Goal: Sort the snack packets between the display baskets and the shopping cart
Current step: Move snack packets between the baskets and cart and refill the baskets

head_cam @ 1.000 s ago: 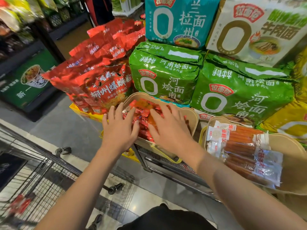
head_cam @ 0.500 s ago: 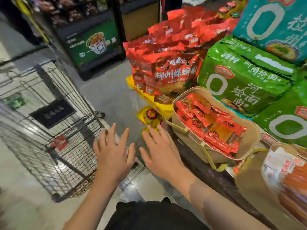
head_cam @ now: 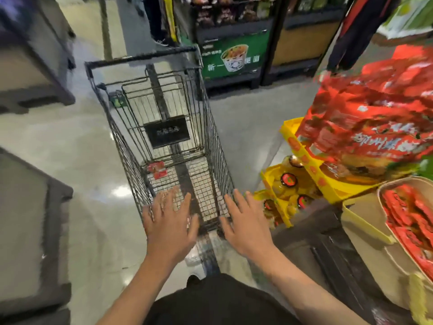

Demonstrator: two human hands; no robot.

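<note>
A black wire shopping cart (head_cam: 121,146) stands on the floor straight ahead, its near end by my hands. One red snack packet (head_cam: 156,169) lies on its mesh bottom at the left. My left hand (head_cam: 169,222) hovers over the cart's near end with fingers spread and holds nothing. My right hand (head_cam: 246,225) is beside it over the cart's near right corner, also spread and empty. At the right edge a beige display basket (head_cam: 365,221) holds several red snack packets (head_cam: 412,216).
Big red noodle bags (head_cam: 365,127) are stacked on a yellow shelf (head_cam: 302,151) at the right, with jars (head_cam: 289,180) in a yellow tray below. A dark stand (head_cam: 328,233) carries the basket. Dark shelving with a green noodle sign (head_cam: 234,57) stands behind the cart. A person's legs (head_cam: 360,29) show at top right.
My view has swung left from the baskets to the cart. Both hands left the basket of red packets and now hover empty over the cart's near end.
</note>
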